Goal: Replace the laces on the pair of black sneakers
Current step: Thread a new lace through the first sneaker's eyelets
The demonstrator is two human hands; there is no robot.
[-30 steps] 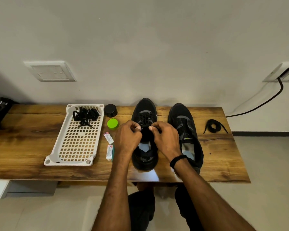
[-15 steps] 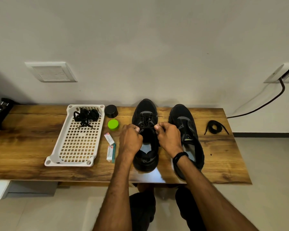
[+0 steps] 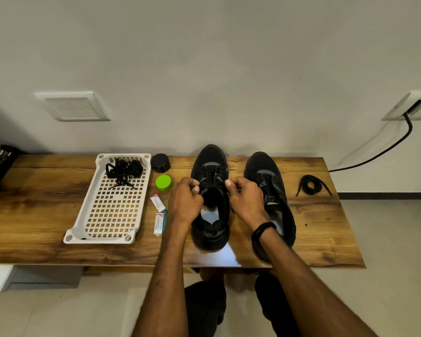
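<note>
Now both hands pinch the ends of a lace over one black sneaker on the table.

Between the hands stands the sneaker point(image 3: 210, 164), toe toward the wall, with its black lace point(image 3: 210, 177) crossing the upper eyelets. The left hand point(image 3: 184, 203) has its fingers curled and nips the lace at the shoe's left edge. The right hand point(image 3: 247, 200), with a black wristband point(image 3: 263, 229) behind it, nips the lace at the right edge. Just right of the right hand, partly under its wrist, lies the second sneaker point(image 3: 265, 171). Further right, well apart, a loose lace point(image 3: 310, 184) sits coiled on the table point(image 3: 34, 215). Left of the left hand are a green cap point(image 3: 163, 182), a black cap point(image 3: 160, 162) and two small tubes point(image 3: 157, 203). Beyond them, a white tray point(image 3: 83, 222) holds a bundle of laces point(image 3: 123, 170) at its far end.
</note>
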